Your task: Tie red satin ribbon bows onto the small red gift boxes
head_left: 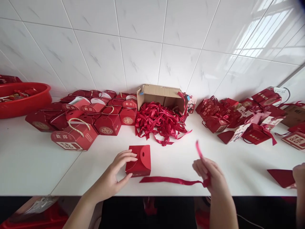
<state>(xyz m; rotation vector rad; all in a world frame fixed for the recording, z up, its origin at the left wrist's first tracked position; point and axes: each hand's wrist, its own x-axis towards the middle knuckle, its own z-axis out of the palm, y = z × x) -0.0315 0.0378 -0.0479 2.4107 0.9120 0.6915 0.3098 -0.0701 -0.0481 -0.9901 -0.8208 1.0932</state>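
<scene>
A small red gift box [144,165] with a rounded flap and a dark hole lies on the white table in front of me. My left hand [121,167] rests on its left side, fingers spread over the top and the thumb at the near edge. Off to the right, my right hand [209,175] is closed around a dark red ribbon [166,180]. One end of the ribbon sticks up past the fingers, while the other trails left along the table, close to the box's near edge.
A cardboard carton [154,90] on its side spills a heap of red ribbons [162,121]. Red gift boxes [108,124] cluster at left, near a red basin [28,101]. Ribbon-tied boxes [257,133] crowd the right. Another person's hand [299,175] is by a dark red box [282,178].
</scene>
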